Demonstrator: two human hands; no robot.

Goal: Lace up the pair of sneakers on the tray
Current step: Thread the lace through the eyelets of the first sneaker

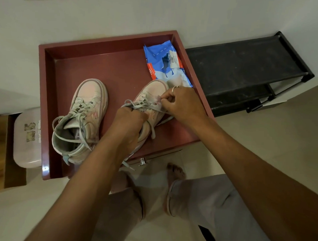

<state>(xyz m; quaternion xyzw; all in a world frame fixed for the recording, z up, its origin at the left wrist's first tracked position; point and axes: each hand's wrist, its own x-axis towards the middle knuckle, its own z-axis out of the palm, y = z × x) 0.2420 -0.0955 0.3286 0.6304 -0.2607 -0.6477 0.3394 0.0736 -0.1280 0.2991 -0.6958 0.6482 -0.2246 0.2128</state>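
Two pale pink high-top sneakers stand on a dark red tray (109, 64). The left sneaker (86, 116) stands alone, its grey laces loose and trailing over its open collar. My left hand (128, 124) grips the right sneaker (152, 95) around its collar and tongue. My right hand (182, 105), a ring on one finger, pinches a grey lace (142, 105) at an eyelet on the shoe's right side. Another stretch of lace hangs down the shoe's side beside my left hand.
A blue wet-wipe packet (165, 64) lies in the tray's far right corner. A black shoe rack (246, 69) stands to the right, a pale lidded box (27, 137) to the left. My legs and bare feet (176, 173) are below the tray's near edge.
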